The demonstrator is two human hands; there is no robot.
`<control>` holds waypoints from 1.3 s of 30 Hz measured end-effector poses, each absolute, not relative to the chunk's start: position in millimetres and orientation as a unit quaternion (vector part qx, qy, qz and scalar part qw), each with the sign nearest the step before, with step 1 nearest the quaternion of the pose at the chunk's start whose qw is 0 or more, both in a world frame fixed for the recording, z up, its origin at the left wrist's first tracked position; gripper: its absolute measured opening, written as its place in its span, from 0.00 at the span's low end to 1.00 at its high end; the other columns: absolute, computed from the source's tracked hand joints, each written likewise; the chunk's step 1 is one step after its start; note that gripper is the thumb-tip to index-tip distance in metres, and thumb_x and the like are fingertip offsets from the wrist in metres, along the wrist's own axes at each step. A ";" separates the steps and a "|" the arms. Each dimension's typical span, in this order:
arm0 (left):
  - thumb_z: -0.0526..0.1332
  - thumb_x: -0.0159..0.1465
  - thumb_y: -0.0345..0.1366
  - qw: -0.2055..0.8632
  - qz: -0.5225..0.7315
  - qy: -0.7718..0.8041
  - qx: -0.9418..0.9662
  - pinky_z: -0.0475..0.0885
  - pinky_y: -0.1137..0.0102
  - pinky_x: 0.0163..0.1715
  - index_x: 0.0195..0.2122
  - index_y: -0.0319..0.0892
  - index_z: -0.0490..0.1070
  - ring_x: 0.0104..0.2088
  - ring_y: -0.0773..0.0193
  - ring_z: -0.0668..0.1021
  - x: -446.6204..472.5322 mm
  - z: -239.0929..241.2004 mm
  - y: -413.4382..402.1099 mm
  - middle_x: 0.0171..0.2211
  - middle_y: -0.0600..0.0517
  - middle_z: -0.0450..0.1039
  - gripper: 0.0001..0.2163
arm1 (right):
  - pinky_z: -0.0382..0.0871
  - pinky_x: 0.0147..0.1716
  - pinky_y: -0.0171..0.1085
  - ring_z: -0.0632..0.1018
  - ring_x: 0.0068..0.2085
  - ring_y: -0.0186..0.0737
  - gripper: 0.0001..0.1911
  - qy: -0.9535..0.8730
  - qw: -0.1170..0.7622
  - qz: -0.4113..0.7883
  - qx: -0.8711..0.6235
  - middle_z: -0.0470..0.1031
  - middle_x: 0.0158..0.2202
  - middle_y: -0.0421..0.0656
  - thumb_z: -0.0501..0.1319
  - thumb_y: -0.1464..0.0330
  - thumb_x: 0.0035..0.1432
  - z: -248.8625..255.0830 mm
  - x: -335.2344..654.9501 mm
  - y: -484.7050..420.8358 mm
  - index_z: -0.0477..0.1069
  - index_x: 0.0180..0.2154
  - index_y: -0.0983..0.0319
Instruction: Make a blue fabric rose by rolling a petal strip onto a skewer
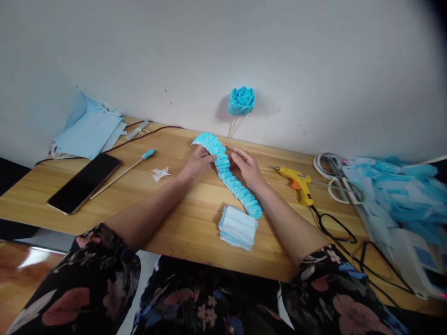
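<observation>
A long row of folded blue mask pieces (233,179) lies slantwise across the wooden table (181,218). My left hand (198,164) presses against its left side near the far end, fingers curled on the folds. My right hand (246,166) rests against its right side, fingers together touching the same stretch. A small stack of cut light-blue mask pieces (237,228) sits at the near end of the row. A finished blue fabric rose (240,100) on a thin stick leans against the wall behind.
At the left lie a black phone (84,182), a stick with a blue tip (124,171), a white scrap (160,174) and a pile of face masks (87,130). On the right are a yellow glue gun (298,182) with black cable, scissors (340,188) and blue scraps (401,195).
</observation>
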State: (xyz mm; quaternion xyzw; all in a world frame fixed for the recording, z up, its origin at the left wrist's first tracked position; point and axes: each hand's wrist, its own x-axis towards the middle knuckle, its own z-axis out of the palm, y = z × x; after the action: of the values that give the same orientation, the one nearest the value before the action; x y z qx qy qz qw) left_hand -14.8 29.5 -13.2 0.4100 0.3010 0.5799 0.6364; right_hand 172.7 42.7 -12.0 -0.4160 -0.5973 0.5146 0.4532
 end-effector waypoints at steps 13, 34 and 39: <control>0.75 0.56 0.44 0.620 0.570 0.319 0.434 0.75 0.69 0.32 0.40 0.42 0.72 0.30 0.63 0.79 -13.4 -12.5 26.8 0.34 0.52 0.79 0.18 | 0.75 0.39 0.40 0.78 0.35 0.39 0.26 -0.613 0.472 0.495 -0.396 0.80 0.37 0.39 0.70 0.54 0.57 -16.5 169.8 42.8 0.78 0.54 0.57; 0.73 0.58 0.38 0.577 0.556 0.346 0.488 0.72 0.70 0.31 0.35 0.42 0.70 0.25 0.66 0.77 -13.5 -16.1 26.8 0.24 0.55 0.76 0.12 | 0.72 0.61 0.47 0.80 0.57 0.49 0.27 -0.619 0.497 0.464 -0.392 0.84 0.52 0.44 0.61 0.42 0.63 -1.7 169.1 35.7 0.83 0.45 0.56; 0.73 0.58 0.34 0.576 0.544 0.356 0.495 0.72 0.70 0.32 0.37 0.41 0.71 0.26 0.66 0.78 -11.5 -12.0 25.2 0.26 0.55 0.77 0.11 | 0.74 0.59 0.48 0.81 0.56 0.50 0.27 -0.589 0.498 0.495 -0.399 0.84 0.53 0.44 0.67 0.45 0.59 -0.8 166.4 35.5 0.81 0.50 0.55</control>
State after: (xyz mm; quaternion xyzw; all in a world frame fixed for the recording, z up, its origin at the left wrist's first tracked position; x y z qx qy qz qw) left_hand -11.5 25.2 -12.0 0.4954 0.3560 0.5444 0.5757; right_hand 166.4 35.5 -0.8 -0.3988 -0.5895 0.4950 0.4985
